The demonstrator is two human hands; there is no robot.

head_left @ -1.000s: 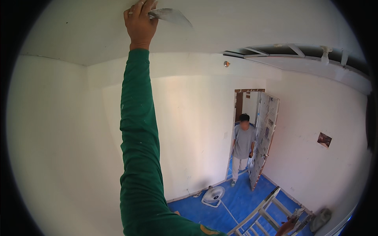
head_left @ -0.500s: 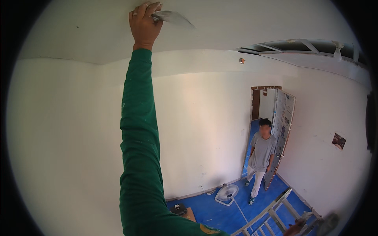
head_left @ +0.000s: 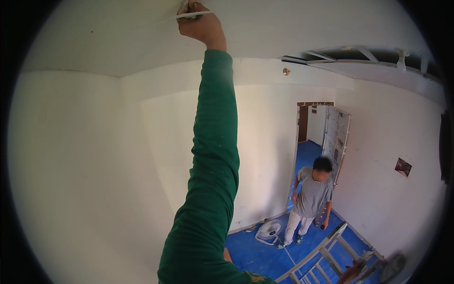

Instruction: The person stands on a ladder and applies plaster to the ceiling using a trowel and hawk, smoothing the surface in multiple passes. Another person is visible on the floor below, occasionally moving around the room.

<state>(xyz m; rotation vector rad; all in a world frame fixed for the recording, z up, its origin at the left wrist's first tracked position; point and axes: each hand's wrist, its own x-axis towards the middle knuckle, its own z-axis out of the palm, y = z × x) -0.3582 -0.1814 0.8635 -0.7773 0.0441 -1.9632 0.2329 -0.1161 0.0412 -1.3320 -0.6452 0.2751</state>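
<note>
High overhead, my left hand (head_left: pixel 203 27), in a green sleeve, is closed around a putty knife (head_left: pixel 193 15) at the pale ceiling (head_left: pixel 118 33). The blade appears as a thin, light edge across the fingers; most of the handle is hidden in the grip. At the lower right, my right hand (head_left: pixel 351 273) shows only partly beside an aluminium stepladder (head_left: pixel 326 255). Its fingers look closed around something smeared whitish-grey, too unclear to name.
A person in a grey shirt (head_left: pixel 314 191) stands by the paper-covered open door (head_left: pixel 338 132). A fan (head_left: pixel 269 230) sits on the blue-covered floor (head_left: pixel 250 251). At the upper right, a ceiling opening (head_left: pixel 326 56) shows framing and a bulb (head_left: pixel 402 61).
My left hand has swung right and turned, so the blade is now seen edge-on. The other person has stepped closer and lowered their head. The dark case on the floor is now hidden behind my arm.
</note>
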